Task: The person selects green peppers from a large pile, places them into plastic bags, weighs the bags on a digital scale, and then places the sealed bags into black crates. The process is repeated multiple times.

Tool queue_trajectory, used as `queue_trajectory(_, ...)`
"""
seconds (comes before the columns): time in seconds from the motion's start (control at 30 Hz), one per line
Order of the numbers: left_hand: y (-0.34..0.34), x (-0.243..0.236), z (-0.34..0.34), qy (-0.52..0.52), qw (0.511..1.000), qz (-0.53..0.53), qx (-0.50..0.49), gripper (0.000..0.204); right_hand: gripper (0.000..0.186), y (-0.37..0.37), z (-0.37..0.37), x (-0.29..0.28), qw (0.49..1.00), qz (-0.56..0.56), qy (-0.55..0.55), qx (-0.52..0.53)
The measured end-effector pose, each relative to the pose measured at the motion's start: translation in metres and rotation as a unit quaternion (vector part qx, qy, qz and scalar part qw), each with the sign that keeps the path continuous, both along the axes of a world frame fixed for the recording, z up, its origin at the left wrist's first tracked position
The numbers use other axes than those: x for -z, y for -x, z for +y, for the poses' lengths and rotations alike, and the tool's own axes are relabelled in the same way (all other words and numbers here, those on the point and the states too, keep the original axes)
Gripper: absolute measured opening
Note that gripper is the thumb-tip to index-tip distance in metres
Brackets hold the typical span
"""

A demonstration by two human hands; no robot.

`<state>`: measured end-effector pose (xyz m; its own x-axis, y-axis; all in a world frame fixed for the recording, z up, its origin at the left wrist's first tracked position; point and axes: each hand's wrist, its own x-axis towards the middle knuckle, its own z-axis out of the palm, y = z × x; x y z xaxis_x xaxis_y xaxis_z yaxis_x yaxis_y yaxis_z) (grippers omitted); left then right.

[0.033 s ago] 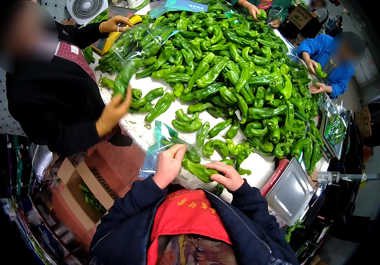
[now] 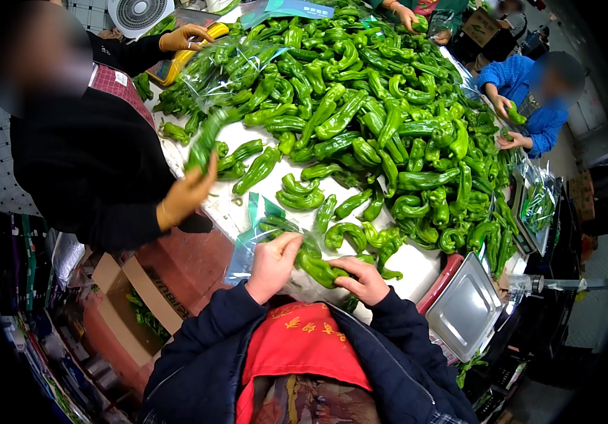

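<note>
At the near edge of the table, my left hand (image 2: 273,267) is closed, its thumb and fingers pinching the edge of a clear plastic bag (image 2: 242,256) with blue-green print. Some green peppers show through the film beside that hand. My right hand (image 2: 363,280) grips the near end of a curved green pepper (image 2: 317,267), which lies at the bag's opening. Whether the pepper's far end is inside the bag I cannot tell. Loose peppers (image 2: 345,234) lie just beyond my hands.
A large heap of green peppers (image 2: 389,120) covers the white table (image 2: 208,205). To the right sits a scale with a metal pan (image 2: 464,306). A co-worker's gloved hand (image 2: 187,191) moves a pepper at left. An open cardboard box (image 2: 131,311) stands below left.
The pepper in my right hand has shifted very slightly. At left, the co-worker's gloved hand and its pepper have moved a little to the right. My left hand stays nearly still.
</note>
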<state>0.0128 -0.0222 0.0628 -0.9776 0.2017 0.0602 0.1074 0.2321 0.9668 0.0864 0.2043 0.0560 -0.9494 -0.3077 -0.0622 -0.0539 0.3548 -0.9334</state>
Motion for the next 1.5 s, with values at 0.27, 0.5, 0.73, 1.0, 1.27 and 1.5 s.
queue_trajectory(0.27, -0.027, -0.02, 0.017, 0.092, 0.989, 0.02, 0.115, 0.019, 0.041, 0.01, -0.052, 0.02, 0.985, 0.098, -0.143, -0.027)
queue_trajectory(0.5, -0.038, -0.017, 0.012, 0.056, 0.997, 0.007, 0.054, 0.02, 0.044, 0.05, -0.084, 0.036, 0.93, 0.253, -0.244, -0.106)
queue_trajectory(0.73, -0.032, -0.001, 0.01, 0.021, 0.997, -0.024, 0.069, 0.022, 0.063, 0.074, -0.081, 0.055, 0.967, 0.19, -0.169, -0.012)
queue_trajectory(1.0, -0.013, 0.043, -0.005, -0.044, 0.986, -0.154, 0.035, 0.023, 0.008, 0.053, -0.039, -0.01, 0.969, 0.21, -0.126, 0.012)
queue_trajectory(1.27, -0.008, 0.077, -0.006, 0.024, 0.974, -0.206, 0.087, 0.028, 0.014, 0.125, -0.019, 0.025, 0.948, 0.179, -0.179, 0.192)
queue_trajectory(1.5, -0.01, 0.082, -0.011, 0.005, 0.977, -0.192, 0.093, 0.027, 0.047, 0.16, -0.032, 0.049, 0.913, 0.23, -0.336, -0.032)
